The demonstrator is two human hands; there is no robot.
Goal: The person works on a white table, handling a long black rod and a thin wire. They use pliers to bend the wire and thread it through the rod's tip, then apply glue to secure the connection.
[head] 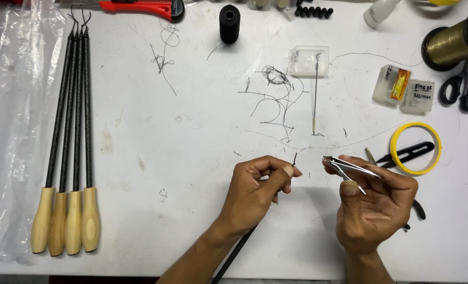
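My left hand (257, 192) pinches the tip of a thin black rod (233, 254) that runs down under my wrist toward the table's near edge; a short dark wire end (295, 158) sticks up from my fingertips. My right hand (373, 202) grips small metal nippers (349, 167), with the jaws pointing left toward that tip, a short gap apart. A thin thread (349, 141) lies on the white table (192, 137) just beyond both hands.
Several black rods with wooden handles (68, 142) lie at the left on clear plastic. Thread scraps (276, 97), a needle (315, 94), a black spool (230, 22), small clear boxes (402, 87), a yellow tape ring (416, 148), scissors (461, 87), gold thread spool (449, 44) and red cutter (142, 7) sit farther back.
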